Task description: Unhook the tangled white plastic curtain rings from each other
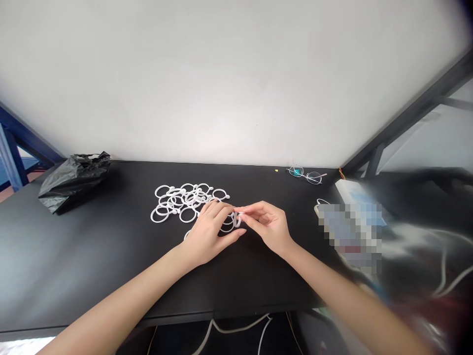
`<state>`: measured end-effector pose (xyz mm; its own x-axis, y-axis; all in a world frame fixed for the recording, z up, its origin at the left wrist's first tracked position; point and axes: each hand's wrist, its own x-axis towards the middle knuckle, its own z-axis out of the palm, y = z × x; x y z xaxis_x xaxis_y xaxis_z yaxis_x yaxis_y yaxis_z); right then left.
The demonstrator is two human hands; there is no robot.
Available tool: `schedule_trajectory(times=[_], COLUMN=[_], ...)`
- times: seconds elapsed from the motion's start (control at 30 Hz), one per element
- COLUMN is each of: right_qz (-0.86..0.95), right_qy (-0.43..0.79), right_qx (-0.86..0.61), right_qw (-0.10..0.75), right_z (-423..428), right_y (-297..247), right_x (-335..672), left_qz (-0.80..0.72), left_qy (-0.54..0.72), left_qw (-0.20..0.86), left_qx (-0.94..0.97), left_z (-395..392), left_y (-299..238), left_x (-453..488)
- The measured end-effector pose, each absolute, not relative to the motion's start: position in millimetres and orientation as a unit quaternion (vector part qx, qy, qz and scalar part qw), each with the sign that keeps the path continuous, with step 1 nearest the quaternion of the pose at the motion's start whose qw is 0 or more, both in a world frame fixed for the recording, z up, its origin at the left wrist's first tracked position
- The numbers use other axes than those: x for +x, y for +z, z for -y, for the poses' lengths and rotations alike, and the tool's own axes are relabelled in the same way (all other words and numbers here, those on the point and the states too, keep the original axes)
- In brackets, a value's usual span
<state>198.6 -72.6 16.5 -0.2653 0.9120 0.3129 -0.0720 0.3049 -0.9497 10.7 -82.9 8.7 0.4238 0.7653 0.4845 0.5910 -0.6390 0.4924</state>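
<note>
A pile of several white plastic rings (pixel 186 199) lies on the black table (pixel 111 246) just beyond my hands. My left hand (pixel 210 231) and my right hand (pixel 268 224) meet over the table's middle. Both pinch the same white ring (pixel 236 218) between fingertips. More white rings show partly under my left hand, linked or loose I cannot tell.
A crumpled black plastic bag (pixel 74 178) sits at the table's far left. Glasses (pixel 306 174) lie by the white wall at the back right. A blurred-out object (pixel 351 229) and white cables (pixel 443 276) occupy the right side. Cables (pixel 236 329) hang below the front edge.
</note>
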Motion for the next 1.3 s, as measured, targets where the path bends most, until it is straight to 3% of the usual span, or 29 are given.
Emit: schedule_trajectory(times=[0.3,0.53,0.67,0.93,1.3], right_qz=[0.623,0.723,0.795,0.837,0.864], right_qy=[0.504,0.343,0.258,0.286,0.286], right_qx=[-0.317,-0.34,-0.34,-0.33,-0.276], right_qw=[0.507,0.494,0.431,0.329,0.31], right_z=[71,71,70,69,75], right_y=[16,11,12,9,8], right_x=[198,200,203,210,199], left_qz=[-0.434,-0.404,-0.397,-0.388,-0.399], left_qy=[0.381,0.426,0.44,0.436,0.429], left_qw=[0.169,0.143,0.139,0.198,0.264], left_qx=[0.799,0.797,0.793,0.788,0.766], left_z=[84,81,82,85,85], left_y=[9,14,15,21,18], left_x=[11,11,10,8,10])
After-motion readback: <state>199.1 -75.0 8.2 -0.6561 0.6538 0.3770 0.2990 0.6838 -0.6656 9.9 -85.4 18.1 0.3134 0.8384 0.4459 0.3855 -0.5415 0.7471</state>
